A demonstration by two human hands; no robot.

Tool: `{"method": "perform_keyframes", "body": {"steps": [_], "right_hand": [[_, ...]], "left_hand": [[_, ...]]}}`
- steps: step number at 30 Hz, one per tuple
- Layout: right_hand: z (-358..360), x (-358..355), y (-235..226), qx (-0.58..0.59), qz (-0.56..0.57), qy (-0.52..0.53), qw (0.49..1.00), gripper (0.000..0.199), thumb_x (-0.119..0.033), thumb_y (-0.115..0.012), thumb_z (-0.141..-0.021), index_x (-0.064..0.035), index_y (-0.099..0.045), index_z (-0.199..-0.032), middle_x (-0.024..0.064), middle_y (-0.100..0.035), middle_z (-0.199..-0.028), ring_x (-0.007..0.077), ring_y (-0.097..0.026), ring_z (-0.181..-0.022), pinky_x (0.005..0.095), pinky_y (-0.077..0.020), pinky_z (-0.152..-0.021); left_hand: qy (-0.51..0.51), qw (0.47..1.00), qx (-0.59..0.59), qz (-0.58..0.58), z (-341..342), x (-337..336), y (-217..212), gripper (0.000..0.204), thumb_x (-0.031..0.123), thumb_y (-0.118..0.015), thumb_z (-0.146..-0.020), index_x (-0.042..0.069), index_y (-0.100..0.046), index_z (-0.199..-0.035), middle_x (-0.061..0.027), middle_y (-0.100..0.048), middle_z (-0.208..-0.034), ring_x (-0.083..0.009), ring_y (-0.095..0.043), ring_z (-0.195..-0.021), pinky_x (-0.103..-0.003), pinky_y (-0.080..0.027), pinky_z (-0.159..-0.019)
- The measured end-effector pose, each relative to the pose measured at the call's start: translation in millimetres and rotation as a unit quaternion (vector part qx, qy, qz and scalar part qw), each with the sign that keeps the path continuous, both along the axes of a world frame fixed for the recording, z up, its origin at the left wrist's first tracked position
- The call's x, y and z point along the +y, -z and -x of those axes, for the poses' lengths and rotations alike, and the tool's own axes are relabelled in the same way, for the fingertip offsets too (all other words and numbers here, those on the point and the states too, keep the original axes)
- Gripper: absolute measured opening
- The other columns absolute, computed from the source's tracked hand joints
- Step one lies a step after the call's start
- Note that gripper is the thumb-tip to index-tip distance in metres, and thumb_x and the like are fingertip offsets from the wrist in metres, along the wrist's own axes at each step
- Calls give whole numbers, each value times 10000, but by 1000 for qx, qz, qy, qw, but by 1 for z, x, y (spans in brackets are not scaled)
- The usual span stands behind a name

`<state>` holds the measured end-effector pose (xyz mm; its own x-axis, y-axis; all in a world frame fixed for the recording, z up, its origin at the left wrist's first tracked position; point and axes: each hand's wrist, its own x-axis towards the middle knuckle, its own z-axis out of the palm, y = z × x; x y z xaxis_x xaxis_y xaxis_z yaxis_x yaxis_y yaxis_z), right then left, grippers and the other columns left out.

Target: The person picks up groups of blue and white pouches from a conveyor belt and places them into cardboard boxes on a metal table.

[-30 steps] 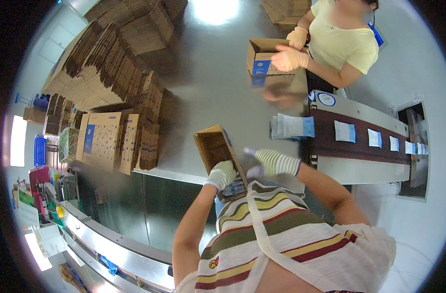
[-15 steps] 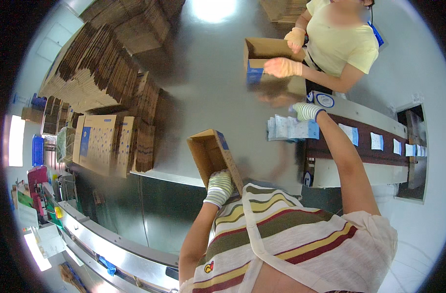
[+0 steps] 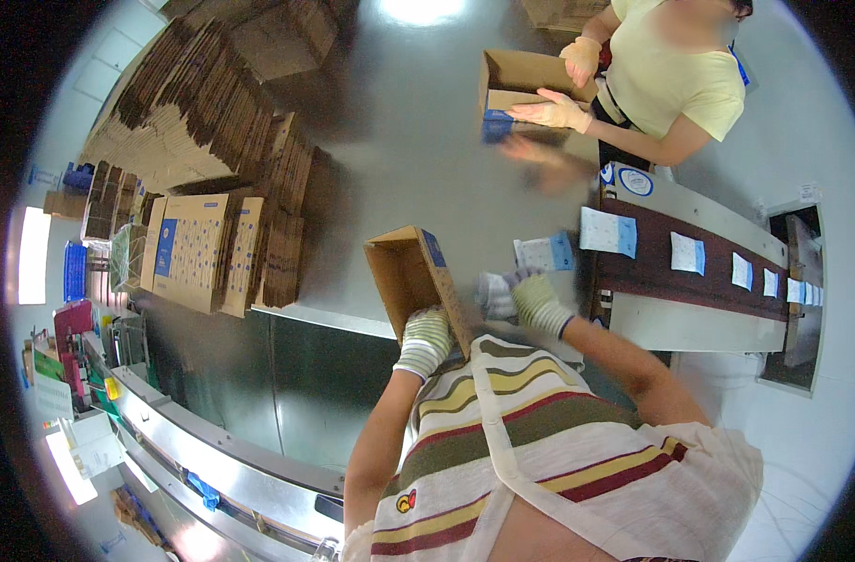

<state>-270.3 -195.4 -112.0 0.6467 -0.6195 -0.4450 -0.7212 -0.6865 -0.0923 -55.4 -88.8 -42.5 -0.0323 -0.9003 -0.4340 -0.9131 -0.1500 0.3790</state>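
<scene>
An open cardboard box (image 3: 397, 290) with blue print lies tilted in front of me. My left hand (image 3: 424, 343), in a striped glove, is closed on its near end, with the fingers partly hidden inside. To the right of the box, my right hand (image 3: 542, 305), gloved too, is closed around a bunch of white and blue packets (image 3: 495, 296); motion blurs them. Beyond that hand, a single white and blue packet (image 3: 544, 253) rests on the metal table, and another packet (image 3: 608, 232) lies at the near end of the conveyor belt (image 3: 645, 273).
More packets are spaced along the belt at the right. Opposite me, a co-worker's gloved hands (image 3: 554, 110) are over another open cardboard box (image 3: 514, 75). Flattened cartons (image 3: 195, 251) stand in stacks at the left of the metal table (image 3: 371, 169). A steel rail (image 3: 231, 450) runs at lower left.
My right hand has drawn back from the belt's end toward the box, bringing most of the gathered packets. My left hand still holds the box. The packets on the belt have moved toward the table.
</scene>
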Motion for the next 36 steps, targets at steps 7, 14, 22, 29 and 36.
{"method": "perform_keyframes", "body": {"steps": [7, 14, 22, 29, 36], "right_hand": [[-16, 47, -7, -100, 64, -76, 990, 346, -166, -345, -909, -21, -492, -1186, 170, -534, -1185, 305, -485, -1125, 457, -354, -943], [-40, -33, -36, -78, -176, 155, 969, 661, -441, -752, -614, -13, -575, -1085, 192, -589, -1104, 329, -584, -980, 399, -468, -832], [-123, 0, -131, -483, -143, -33, 863, 418, -268, -558, -837, -46, -482, -1183, 81, -580, -1089, 192, -566, -1005, 349, -458, -908], [-144, -10, -46, -225, -40, -78, 970, 464, -309, -537, -842, -58, -483, -1228, 200, -461, -1285, 289, -396, -1243, 428, -100, -1122], [-139, -9, -110, -47, 23, -162, 985, 675, -394, -618, -745, -21, -442, -1279, 118, -386, -1383, 260, -297, -1313, 555, -103, -1085]], "left_hand": [[21, 999, -30, -10, -2, 2, -8, 220, 138, -564, -736, 50, -637, -925, -162, -642, -938, -327, -602, -917, -405, -470, -812], [-10, 1000, -18, -6, 4, 2, 4, 243, 172, -511, -797, 56, -611, -984, -161, -621, -1010, -309, -591, -960, -418, -455, -831], [-53, 992, 81, 83, 15, 12, 102, 411, 234, -385, -894, 54, -445, -1258, -185, -481, -1224, -324, -474, -1099, -411, -338, -982], [98, 995, 14, 4, 9, 9, -45, 257, 206, -595, -755, 18, -627, -928, -188, -643, -894, -336, -624, -820, -414, -502, -727], [-66, 970, 35, 231, -59, -66, -77, 204, 206, -493, -856, 63, -591, -965, -171, -635, -864, -362, -602, -801, -431, -485, -712]]}}
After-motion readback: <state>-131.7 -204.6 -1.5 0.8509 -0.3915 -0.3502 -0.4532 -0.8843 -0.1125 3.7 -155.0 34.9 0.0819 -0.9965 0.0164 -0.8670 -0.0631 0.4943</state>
